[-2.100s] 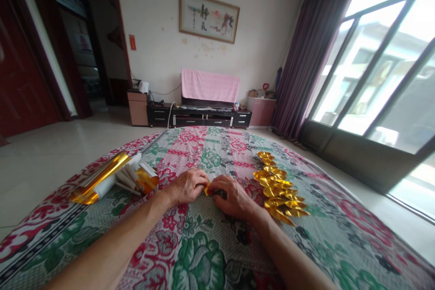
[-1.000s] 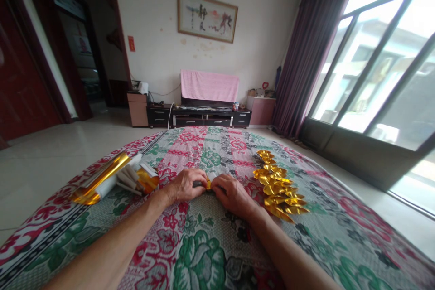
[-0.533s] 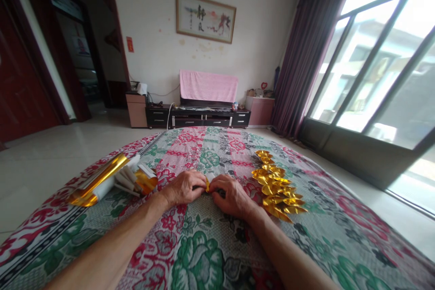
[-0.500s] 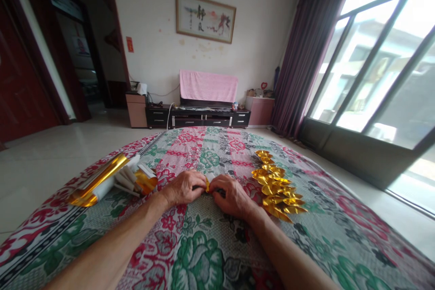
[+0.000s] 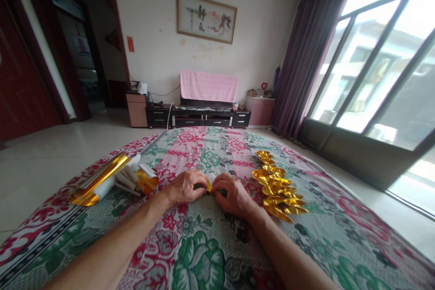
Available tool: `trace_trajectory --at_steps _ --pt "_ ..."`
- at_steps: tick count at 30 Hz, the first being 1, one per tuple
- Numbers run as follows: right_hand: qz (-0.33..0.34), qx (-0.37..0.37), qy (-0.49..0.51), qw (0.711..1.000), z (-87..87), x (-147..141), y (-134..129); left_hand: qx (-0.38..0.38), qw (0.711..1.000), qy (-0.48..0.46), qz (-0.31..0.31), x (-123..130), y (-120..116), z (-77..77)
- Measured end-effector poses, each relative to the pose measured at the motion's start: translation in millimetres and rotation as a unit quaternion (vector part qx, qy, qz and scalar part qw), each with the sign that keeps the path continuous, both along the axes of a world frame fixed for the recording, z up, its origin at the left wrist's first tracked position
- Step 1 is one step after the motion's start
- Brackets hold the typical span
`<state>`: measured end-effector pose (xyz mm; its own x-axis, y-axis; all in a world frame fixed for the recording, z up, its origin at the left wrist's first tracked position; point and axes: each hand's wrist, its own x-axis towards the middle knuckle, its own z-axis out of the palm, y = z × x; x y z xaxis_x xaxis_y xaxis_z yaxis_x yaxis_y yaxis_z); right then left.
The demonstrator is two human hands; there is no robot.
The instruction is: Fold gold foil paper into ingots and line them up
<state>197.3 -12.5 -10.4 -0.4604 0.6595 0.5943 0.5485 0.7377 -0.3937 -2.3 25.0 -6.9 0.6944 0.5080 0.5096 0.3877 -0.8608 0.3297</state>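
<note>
Between my hands is a small piece of gold foil paper (image 5: 209, 186), gold on one face and white on the other. My left hand (image 5: 188, 186) pinches its left side, fingers closed. On its right side my right hand (image 5: 231, 194) grips it, also closed. The fingers cover most of the paper, so its full shape is hidden. To the right lies a row of folded gold paper pieces (image 5: 277, 186), pointed and overlapping. Over on the left are gold foil sheets (image 5: 102, 179), partly rolled, beside a pile of white and gold paper strips (image 5: 131, 179).
A flowered cloth (image 5: 197, 258) in red, green and grey covers the rounded table. Beyond its far edge stands a low black cabinet (image 5: 193, 122) with a pink cloth (image 5: 209, 85) above it. A purple curtain (image 5: 302, 54) hangs beside the window at right.
Both hands keep hold of the paper. The gap between my fingertips shows slightly more of its white and gold surface. The other things stay put.
</note>
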Motion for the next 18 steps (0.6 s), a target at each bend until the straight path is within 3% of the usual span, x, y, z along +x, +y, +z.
trace_trajectory --at_steps 18 --pt "0.013 -0.020 0.024 0.999 3.9 0.2 -2.7 -0.055 0.995 -0.030 0.079 9.2 -0.8 -3.2"
